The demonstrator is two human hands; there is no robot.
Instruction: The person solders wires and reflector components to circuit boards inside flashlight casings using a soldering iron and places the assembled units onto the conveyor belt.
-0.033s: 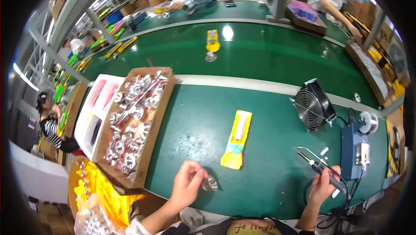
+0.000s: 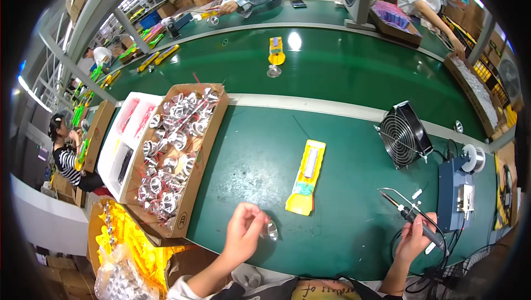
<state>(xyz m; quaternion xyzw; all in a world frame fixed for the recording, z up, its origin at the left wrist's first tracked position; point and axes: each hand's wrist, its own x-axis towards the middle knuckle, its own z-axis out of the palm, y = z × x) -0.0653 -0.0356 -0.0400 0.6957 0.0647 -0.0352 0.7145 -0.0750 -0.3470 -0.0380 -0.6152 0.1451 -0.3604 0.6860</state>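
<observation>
A: What is held in each grip?

B: By the left grip, closed in a pinch, a small, round, shiny silver reflector appears to be held at the fingertips. By the right grip, a soldering iron with a slim black handle is clasped, its tip pointed forward and to the left of that grip.

A: And where is the casing?

B: A long, yellow plastic casing is laid on the green worktop, ahead of the left grip and to its right, touched by neither grip. A pale cylinder and a small green piece are seen inside it.

A: How far has the work been brought?

B: As far as can be judged, the cylinder and green piece are seated, while the reflector is not yet joined to the casing. Nothing is touched by the iron's tip, and no cover is seen over the casing.

A: Is more left?

B: Many like reflectors are heaped in a long, brown cardboard box, ahead and to the left of the left grip. Well ahead of that grip, a second yellow casing is seen with a separate silver reflector at its near end; whether they are joined cannot be told.
</observation>
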